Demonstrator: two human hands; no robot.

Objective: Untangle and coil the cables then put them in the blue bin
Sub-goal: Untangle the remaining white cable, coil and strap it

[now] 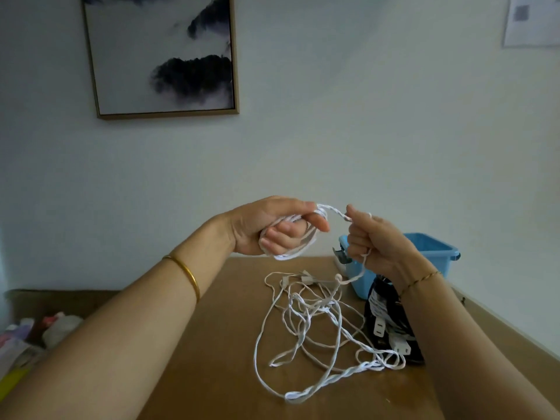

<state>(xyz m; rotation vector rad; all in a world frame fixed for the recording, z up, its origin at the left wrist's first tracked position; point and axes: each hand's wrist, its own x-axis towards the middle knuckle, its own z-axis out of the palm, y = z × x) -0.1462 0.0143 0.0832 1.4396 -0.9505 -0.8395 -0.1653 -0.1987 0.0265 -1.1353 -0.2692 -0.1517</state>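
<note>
Framed painting (163, 56) (misty hills), wooden table (212, 344)

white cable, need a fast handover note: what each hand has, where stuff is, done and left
Left hand grips a started coil; right hand pinches the white cable feeding it.
Most of it lies as a tangle on the table.
A black bundle sits beside the blue bin.
Done: a few loops.
Left: untangle, finish coiling, bin everything.

Tangled white cable (333, 379) on table (227, 344), end coiled, blue bin (436, 243) probably upright
</note>
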